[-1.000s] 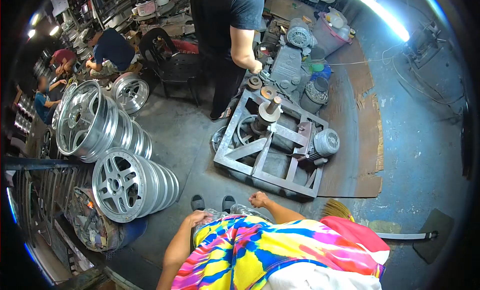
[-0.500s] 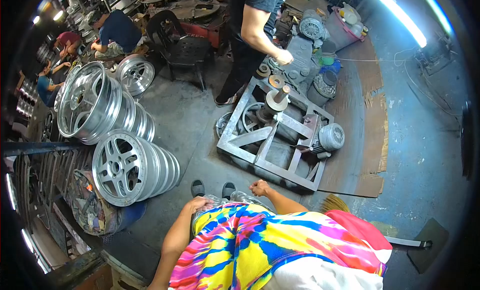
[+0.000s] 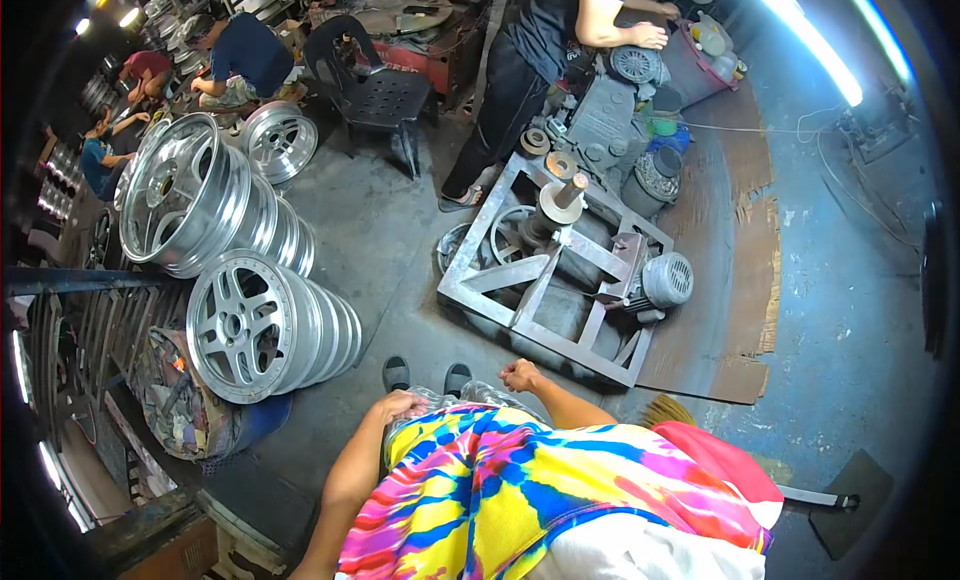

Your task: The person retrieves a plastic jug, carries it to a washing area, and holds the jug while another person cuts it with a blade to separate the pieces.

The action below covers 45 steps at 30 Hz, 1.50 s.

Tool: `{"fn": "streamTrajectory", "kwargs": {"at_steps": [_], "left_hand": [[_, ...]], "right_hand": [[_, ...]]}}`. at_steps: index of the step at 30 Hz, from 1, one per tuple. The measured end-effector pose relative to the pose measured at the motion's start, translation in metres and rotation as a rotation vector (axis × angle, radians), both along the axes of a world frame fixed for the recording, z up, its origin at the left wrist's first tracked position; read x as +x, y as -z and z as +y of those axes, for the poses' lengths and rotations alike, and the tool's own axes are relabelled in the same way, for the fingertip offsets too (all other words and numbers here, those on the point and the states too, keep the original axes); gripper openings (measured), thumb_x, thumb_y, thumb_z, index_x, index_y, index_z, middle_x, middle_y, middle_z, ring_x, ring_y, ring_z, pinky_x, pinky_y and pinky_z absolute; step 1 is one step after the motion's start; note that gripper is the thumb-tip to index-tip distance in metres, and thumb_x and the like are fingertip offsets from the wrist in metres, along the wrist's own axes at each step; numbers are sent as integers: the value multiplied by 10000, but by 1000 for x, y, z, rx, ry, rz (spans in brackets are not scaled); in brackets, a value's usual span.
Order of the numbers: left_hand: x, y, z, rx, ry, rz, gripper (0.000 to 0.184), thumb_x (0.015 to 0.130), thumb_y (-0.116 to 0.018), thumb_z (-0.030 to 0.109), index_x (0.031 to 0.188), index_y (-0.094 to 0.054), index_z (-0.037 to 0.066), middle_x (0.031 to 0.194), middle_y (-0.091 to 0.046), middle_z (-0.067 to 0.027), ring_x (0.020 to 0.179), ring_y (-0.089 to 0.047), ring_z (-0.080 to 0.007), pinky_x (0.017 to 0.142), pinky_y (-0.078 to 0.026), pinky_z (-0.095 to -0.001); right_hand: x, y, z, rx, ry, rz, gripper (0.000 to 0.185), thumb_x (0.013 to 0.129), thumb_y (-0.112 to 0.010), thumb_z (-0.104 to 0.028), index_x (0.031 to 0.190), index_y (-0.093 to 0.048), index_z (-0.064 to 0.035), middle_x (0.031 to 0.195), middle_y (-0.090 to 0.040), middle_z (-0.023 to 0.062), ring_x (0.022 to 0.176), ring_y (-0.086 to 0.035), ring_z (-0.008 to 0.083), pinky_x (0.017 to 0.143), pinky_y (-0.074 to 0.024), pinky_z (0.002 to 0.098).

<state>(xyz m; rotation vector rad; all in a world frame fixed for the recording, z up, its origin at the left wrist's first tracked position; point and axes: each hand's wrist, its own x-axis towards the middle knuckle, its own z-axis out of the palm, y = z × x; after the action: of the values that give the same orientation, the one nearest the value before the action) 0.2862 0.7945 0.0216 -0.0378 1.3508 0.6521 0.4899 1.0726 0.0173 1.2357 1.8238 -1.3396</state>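
Lower centre: left hand [image 3: 403, 404] and right hand [image 3: 520, 376] loosely curled, contents unclear; metal frame [image 3: 531, 292] right of centre, wheels [image 3: 312, 330] left.

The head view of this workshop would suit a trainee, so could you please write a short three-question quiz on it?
1. True or false: nobody is sitting on the black plastic chair.
2. Which of these is nearest the right hand?
A) the pink-rimmed tub
B) the metal frame
C) the black plastic chair
3. Fill in the blank: in the picture, the silver wheel rims lie to the ____ of the metal frame.

Key: 1. True; 2. B; 3. left
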Motion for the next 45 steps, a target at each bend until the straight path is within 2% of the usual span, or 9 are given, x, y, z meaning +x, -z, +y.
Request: {"fn": "streamTrajectory", "kwargs": {"at_steps": [14,35,37,39,41,42,43,44,45], "left_hand": [[6,6,-2,32,0,13,264,939,-493,150,1127,-630,26,927,-668,-58,709,-606,-64,581,-497,-156],[12,4,0,46,-22,-3,265,913,-494,83,1133,-623,9,928,-674,-80,753,-633,-96,629,-517,-182],[12,3,1,40,-46,-16,243,920,-532,118,1114,-621,1,875,-666,-56,691,-597,-72,574,-477,-163],[13,5,0,40,-63,-30,240,924,-549,135,1106,-616,-7,843,-660,-46,655,-579,-60,543,-455,-155],[12,9,-1,47,-68,-44,244,925,-547,133,1109,-607,-16,833,-658,-50,648,-578,-62,538,-453,-157],[11,9,-1,46,-51,-37,244,927,-526,126,1113,-615,-3,868,-663,-59,687,-595,-71,564,-472,-161],[11,10,-3,44,-35,-31,249,929,-504,120,1117,-624,10,902,-669,-68,726,-612,-81,590,-492,-166],[11,9,-2,43,-19,-25,259,931,-482,113,1121,-633,22,937,-675,-77,765,-629,-91,616,-512,-170],[12,9,-2,36,-27,-23,255,929,-493,121,1118,-634,24,937,-675,-75,757,-627,-87,609,-508,-169]], "right_hand": [[3,8,0,13,-54,21,219,848,-627,-246,932,-688,-53,784,-674,65,659,-648,142,562,-529,287],[8,7,6,-25,-84,35,220,857,-616,-274,888,-687,-68,757,-673,47,642,-644,130,545,-526,292],[9,7,26,-84,-83,61,229,865,-604,-280,895,-683,-68,782,-674,47,670,-647,134,554,-527,294],[10,-6,77,-106,-147,110,195,840,-520,-146,941,-664,-60,798,-667,65,701,-651,167,569,-527,305],[10,0,163,-59,-78,152,210,783,-565,-141,942,-701,-122,721,-676,60,605,-650,169,545,-548,320],[8,-4,207,168,-130,157,206,779,-566,-137,935,-700,-141,730,-680,72,629,-659,171,570,-557,327],[0,-61,240,261,-133,175,184,776,-571,-128,912,-694,-111,723,-673,74,617,-654,170,541,-551,336],[21,6,328,-54,78,574,182,783,-579,-114,931,-675,-70,714,-665,71,567,-636,168,489,-533,340],[14,-57,358,-187,297,667,142,787,-598,-104,884,-674,-34,705,-659,67,531,-610,155,475,-515,330]]}}
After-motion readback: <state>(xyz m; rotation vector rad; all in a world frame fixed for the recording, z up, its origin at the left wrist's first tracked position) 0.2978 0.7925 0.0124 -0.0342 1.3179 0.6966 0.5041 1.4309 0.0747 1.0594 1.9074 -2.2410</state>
